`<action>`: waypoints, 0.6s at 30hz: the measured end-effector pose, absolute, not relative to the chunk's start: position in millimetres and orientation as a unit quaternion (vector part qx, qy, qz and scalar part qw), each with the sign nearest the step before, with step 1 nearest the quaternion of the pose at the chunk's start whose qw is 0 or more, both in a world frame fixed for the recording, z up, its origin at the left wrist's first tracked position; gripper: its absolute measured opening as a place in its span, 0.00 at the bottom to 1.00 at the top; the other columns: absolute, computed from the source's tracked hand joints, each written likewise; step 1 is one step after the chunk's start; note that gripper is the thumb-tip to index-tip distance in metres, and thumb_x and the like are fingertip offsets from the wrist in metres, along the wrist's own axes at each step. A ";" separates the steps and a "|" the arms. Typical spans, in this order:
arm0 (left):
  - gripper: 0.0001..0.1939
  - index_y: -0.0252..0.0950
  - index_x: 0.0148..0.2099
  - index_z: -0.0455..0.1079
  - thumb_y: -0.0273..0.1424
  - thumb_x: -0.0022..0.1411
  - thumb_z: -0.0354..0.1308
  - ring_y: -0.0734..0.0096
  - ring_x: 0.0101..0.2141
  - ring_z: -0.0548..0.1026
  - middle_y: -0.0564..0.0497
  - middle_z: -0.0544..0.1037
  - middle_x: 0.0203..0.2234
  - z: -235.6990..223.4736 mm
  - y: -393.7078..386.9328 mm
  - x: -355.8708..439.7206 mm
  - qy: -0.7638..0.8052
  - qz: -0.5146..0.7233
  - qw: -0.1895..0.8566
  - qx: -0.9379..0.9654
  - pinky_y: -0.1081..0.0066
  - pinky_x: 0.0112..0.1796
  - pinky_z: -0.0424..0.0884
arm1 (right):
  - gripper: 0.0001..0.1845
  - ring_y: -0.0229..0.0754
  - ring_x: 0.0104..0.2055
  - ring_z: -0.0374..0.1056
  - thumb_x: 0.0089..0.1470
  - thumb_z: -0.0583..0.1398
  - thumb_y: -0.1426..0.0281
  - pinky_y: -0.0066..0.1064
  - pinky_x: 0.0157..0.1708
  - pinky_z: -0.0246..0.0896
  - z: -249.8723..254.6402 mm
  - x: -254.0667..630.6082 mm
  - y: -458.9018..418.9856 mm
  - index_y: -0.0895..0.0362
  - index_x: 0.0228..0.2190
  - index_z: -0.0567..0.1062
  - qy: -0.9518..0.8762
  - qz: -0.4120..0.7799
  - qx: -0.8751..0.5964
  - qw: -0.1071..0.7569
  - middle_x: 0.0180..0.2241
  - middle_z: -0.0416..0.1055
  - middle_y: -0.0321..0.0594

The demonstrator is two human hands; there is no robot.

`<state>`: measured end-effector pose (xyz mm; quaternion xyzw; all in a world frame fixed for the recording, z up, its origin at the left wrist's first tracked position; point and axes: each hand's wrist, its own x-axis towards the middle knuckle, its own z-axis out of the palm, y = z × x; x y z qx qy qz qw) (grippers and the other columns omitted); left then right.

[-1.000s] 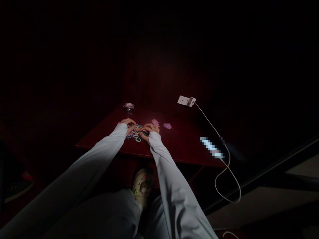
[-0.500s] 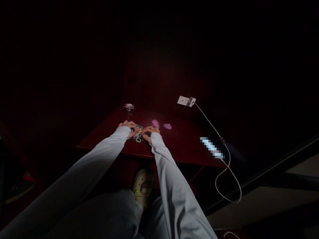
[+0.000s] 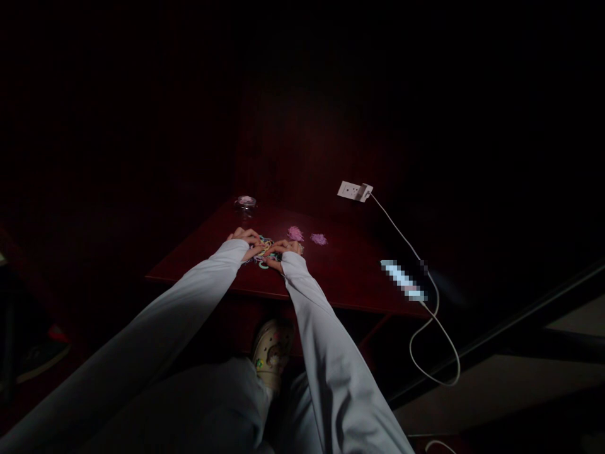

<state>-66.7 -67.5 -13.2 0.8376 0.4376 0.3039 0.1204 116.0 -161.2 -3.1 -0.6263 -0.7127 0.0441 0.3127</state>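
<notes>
A loose pile of small coloured elastic hair ties (image 3: 265, 244) in yellow, green and blue lies on the dark red table between my hands. My left hand (image 3: 243, 238) rests at the pile's left edge, its fingers bent and apart from the thumb. From the right, my right hand (image 3: 285, 248) reaches into the pile with thumb and forefinger close together on the hair ties; their exact grip is too small to make out. Just beyond it lie a heap of pink hair ties (image 3: 295, 233) and a heap of purple hair ties (image 3: 319, 239).
A clear jar (image 3: 246, 205) with something pink at its top stands at the table's far left. A charger (image 3: 365, 192) sits in the wall socket (image 3: 348, 190). Its white cable (image 3: 397, 222) hangs along the table's right side by a blurred-out bright device (image 3: 404, 280).
My right hand has shifted slightly left, further over the pile, with its fingers now among the hair ties. My left hand stays in nearly the same place.
</notes>
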 end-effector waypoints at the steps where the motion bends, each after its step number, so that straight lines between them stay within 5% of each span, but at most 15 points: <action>1: 0.12 0.42 0.29 0.80 0.40 0.64 0.64 0.53 0.53 0.71 0.52 0.83 0.51 -13.5 -67.9 -65.9 0.438 0.308 0.120 0.836 0.54 0.54 0.66 | 0.06 0.49 0.55 0.62 0.57 0.73 0.67 0.44 0.61 0.55 -4.0 115.8 -160.1 0.43 0.37 0.88 -0.710 0.043 -0.629 0.313 0.50 0.78 0.35; 18: 0.16 0.42 0.31 0.79 0.42 0.69 0.62 0.59 0.48 0.72 0.51 0.84 0.47 -19.7 -66.3 -76.8 0.336 0.386 0.160 0.844 0.60 0.52 0.68 | 0.03 0.49 0.55 0.64 0.60 0.71 0.65 0.43 0.60 0.58 -1.8 117.1 -164.1 0.45 0.33 0.87 -0.710 0.055 -0.622 0.325 0.49 0.79 0.35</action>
